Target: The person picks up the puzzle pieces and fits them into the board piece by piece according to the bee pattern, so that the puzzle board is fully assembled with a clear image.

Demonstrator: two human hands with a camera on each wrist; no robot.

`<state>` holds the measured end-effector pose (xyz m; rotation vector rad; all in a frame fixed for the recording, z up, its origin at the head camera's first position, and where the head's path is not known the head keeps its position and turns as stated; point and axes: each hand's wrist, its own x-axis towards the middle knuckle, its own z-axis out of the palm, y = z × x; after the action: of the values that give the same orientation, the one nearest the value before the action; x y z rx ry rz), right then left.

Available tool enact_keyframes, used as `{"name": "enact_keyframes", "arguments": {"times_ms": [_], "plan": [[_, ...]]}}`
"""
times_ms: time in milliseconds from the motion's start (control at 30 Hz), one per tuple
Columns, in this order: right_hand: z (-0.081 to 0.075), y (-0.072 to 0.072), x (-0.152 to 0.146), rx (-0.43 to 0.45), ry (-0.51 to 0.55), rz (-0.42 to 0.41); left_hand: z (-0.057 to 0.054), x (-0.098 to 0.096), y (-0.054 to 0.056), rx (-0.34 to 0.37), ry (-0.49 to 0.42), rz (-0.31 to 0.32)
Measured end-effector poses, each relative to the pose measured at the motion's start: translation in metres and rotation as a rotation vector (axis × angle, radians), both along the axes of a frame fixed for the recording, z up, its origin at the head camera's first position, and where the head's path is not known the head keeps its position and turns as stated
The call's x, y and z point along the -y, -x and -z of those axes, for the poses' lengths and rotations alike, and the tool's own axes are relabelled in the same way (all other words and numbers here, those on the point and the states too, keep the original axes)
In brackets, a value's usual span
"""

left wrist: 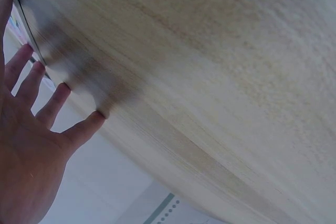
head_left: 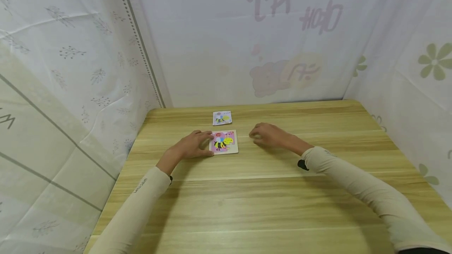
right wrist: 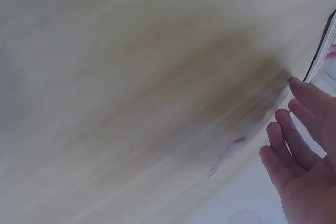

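A square picture board with a yellow-and-black bee on pink lies on the table. My left hand touches its left side, thumb at the near corner and forefinger higher up. In the left wrist view the fingers of this hand are spread and fairly straight. Right of the board my right hand is low over the table, apart from the board. The right wrist view shows its fingers loosely bent and holding nothing. Behind the board lies a smaller card with a similar bee picture.
Both hands are over a wood-grain table with rounded far corners. A pale printed curtain hangs behind the table, and patterned cloth hangs on the left side.
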<state>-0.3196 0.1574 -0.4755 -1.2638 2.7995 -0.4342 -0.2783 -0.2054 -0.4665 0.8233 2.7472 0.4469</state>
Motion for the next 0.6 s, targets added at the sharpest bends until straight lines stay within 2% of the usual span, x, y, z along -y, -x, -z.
{"name": "enact_keyframes", "arguments": {"times_ms": [600], "plan": [[-0.006, 0.002, -0.044, -0.016, 0.043, 0.075, 0.000, -0.001, 0.000, 0.000, -0.009, 0.002]]}}
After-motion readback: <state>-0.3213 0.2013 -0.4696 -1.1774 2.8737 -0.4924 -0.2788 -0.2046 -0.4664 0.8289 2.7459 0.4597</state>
